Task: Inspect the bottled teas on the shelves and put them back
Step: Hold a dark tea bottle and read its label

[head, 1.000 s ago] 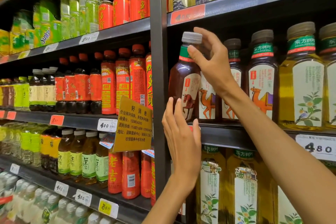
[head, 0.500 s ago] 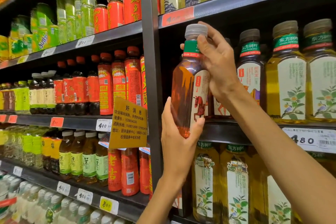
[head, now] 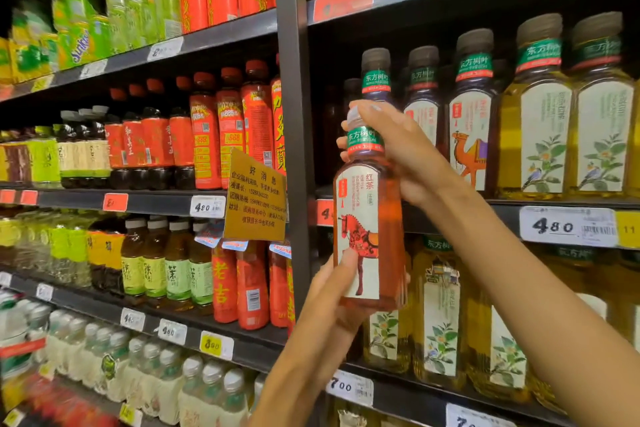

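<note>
I hold a red tea bottle [head: 381, 225] with a horse on its white label, upright in front of the shelf upright. My right hand [head: 405, 156] grips its neck and cap from the right. My left hand [head: 332, 305] holds the bottle's lower end, thumb lying on the label. Behind it, on the middle shelf [head: 502, 206], stand more dark tea bottles [head: 471, 114] with camel labels and yellow tea bottles [head: 540, 121] with flower labels.
A black shelf post [head: 294, 114] rises just left of the bottle. A gold notice sign [head: 256, 198] hangs left of the post. Red cans and bottles [head: 228, 128] and green drinks fill the left shelves. Price tags [head: 568, 227] line the shelf edges.
The bottle came off the middle shelf, moved down and toward me, and its label now faces me. My left hand rose and took hold of its base.
</note>
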